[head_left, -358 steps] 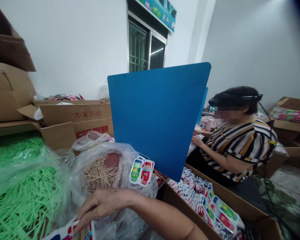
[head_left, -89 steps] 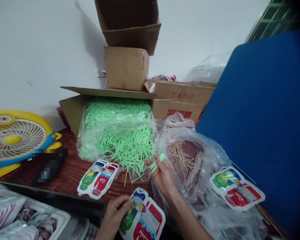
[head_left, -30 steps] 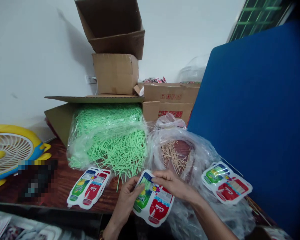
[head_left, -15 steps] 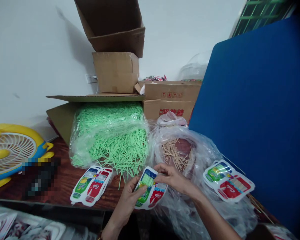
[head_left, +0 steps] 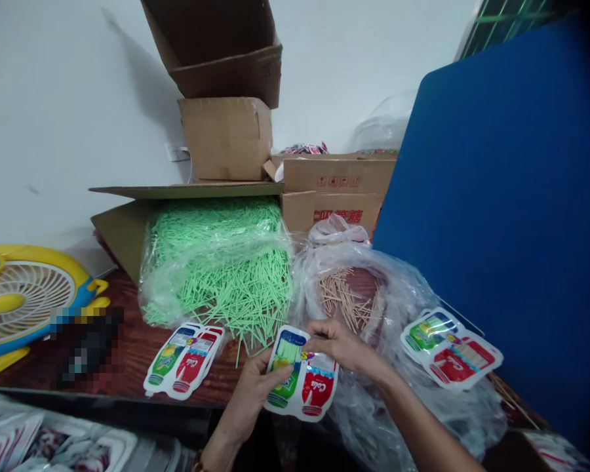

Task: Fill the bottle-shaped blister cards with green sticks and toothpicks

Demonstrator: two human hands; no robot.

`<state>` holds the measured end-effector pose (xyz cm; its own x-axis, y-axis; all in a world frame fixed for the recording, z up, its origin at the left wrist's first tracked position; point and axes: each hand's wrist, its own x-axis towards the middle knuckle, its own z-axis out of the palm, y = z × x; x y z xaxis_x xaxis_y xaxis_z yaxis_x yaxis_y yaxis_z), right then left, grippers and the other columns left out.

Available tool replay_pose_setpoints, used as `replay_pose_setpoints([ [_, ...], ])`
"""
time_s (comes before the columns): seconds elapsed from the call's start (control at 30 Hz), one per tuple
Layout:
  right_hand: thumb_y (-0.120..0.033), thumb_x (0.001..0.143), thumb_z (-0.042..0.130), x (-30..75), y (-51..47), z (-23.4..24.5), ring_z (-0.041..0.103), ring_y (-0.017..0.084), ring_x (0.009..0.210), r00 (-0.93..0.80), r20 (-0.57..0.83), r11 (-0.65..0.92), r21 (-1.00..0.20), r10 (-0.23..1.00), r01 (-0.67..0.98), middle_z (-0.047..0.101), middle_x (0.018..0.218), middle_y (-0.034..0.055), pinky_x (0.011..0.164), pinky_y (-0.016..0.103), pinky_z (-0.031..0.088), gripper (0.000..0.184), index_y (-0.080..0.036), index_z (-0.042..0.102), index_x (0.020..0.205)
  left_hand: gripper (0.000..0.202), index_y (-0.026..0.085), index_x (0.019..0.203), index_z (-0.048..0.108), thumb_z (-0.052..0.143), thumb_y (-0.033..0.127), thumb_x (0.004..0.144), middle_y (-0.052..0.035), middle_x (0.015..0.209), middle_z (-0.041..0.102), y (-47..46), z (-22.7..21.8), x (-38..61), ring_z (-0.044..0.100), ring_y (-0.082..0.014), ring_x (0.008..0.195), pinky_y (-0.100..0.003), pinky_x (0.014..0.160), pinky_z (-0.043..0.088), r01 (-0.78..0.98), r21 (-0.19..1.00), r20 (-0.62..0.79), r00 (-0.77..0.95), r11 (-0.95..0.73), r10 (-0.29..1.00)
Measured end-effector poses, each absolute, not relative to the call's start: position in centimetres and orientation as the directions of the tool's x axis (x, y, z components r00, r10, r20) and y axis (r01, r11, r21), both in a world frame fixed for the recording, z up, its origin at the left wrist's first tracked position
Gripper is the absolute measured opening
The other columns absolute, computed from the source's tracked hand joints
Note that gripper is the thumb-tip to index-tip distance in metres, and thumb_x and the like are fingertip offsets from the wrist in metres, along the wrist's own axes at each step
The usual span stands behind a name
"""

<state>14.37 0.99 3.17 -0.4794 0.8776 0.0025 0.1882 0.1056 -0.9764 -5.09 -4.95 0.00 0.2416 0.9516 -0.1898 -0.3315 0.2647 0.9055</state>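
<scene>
Between my two hands is a bottle-shaped twin candy pack [head_left: 319, 388], one half green and the other red with "Cola" on it. Green sticks [head_left: 290, 349] show in the upper part of its green half. My left hand [head_left: 252, 392] grips the pack's left side, thumb across the front. At the top right my right hand [head_left: 343, 349] is closed, its fingertips pressed against the pack's upper middle; what lies under them is hidden. Beyond the hands, loose green sticks [head_left: 236, 278] spill from a plastic-lined box, and brown sticks [head_left: 344, 298] lie within an open plastic bag [head_left: 408, 282].
Similar packs lie stacked at left [head_left: 183, 364] and right [head_left: 450, 351]. A yellow and blue fan [head_left: 27, 298] stands far left. Cardboard boxes [head_left: 226, 137] rise at the back, and a blue panel [head_left: 491, 196] borders the right. More packaging [head_left: 54, 446] sits below the table edge.
The pack has shifted slightly right and faces the camera more, showing more of its red half. Both hands keep their places on it. The view has shifted a little.
</scene>
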Motion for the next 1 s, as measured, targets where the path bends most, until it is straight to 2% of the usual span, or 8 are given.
replay_pose_setpoints([
  [0.23,-0.033,0.071,0.071,14.1,1.1,3.2,0.051,0.011,0.056,-0.487,-0.017,0.061,-0.988,0.873,0.144,0.062,0.064,-0.0029,0.051,0.020,0.038,0.016,-0.018,0.068,0.073,0.027,0.013,0.090,0.074,0.079,0.027,0.067,-0.0069,0.077,0.077,-4.7,-0.1,-5.1,0.069,-0.0210,0.066,-0.029,0.064,0.052,-0.308,0.910,-0.219,0.210,0.277,0.953],
  [0.47,-0.029,0.076,0.067,15.2,1.6,2.2,0.051,0.011,0.058,-0.516,-0.024,0.137,-0.953,0.856,0.270,0.062,0.065,-0.0028,0.052,0.020,0.037,0.011,-0.018,0.068,0.075,0.025,0.011,0.082,0.075,0.080,0.029,0.065,-0.0071,0.069,0.076,-4.6,-0.6,-5.3,0.069,-0.0227,0.063,-0.031,0.063,0.052,-0.228,0.923,-0.274,0.182,0.311,0.944],
  [0.6,-0.029,0.076,0.066,16.2,1.6,2.0,0.052,0.012,0.061,-0.490,-0.023,0.165,-0.927,0.872,0.338,0.061,0.064,-0.0026,0.053,0.020,0.037,0.012,-0.018,0.068,0.074,0.032,0.013,0.095,0.072,0.079,0.026,0.066,-0.0071,0.082,0.077,-4.6,0.1,-4.7,0.069,-0.0207,0.070,-0.031,0.068,0.053,-0.266,0.912,-0.251,0.240,0.313,0.938],
  [0.7,-0.030,0.077,0.067,16.2,1.2,2.2,0.050,0.011,0.059,-0.480,-0.003,0.158,-0.942,0.877,0.295,0.059,0.062,-0.0033,0.053,0.020,0.036,0.014,-0.017,0.067,0.073,0.039,0.015,0.103,0.066,0.078,0.025,0.068,-0.0075,0.091,0.075,-4.4,0.8,-3.9,0.069,-0.0203,0.074,-0.030,0.070,0.053,-0.268,0.917,-0.239,0.230,0.297,0.943],
  [0.9,-0.035,0.071,0.071,15.7,0.3,2.1,0.048,0.010,0.056,-0.472,-0.026,0.038,-0.992,0.881,0.124,0.057,0.061,-0.0037,0.053,0.021,0.035,0.020,-0.016,0.065,0.070,0.047,0.016,0.109,0.061,0.078,0.024,0.065,-0.0063,0.094,0.073,-4.3,1.2,-2.4,0.067,-0.0200,0.076,-0.028,0.069,0.052,-0.171,0.961,-0.189,0.163,0.216,0.968],
  [1.0,-0.038,0.069,0.073,15.8,-0.1,1.2,0.046,0.009,0.055,-0.454,-0.010,0.034,-0.995,0.891,0.089,0.056,0.061,-0.0038,0.054,0.021,0.034,0.025,-0.015,0.064,0.069,0.040,0.014,0.099,0.063,0.078,0.028,0.065,-0.0056,0.087,0.073,-4.5,0.4,-2.2,0.065,-0.0190,0.071,-0.027,0.067,0.051,-0.136,0.968,-0.188,0.161,0.210,0.969],
])
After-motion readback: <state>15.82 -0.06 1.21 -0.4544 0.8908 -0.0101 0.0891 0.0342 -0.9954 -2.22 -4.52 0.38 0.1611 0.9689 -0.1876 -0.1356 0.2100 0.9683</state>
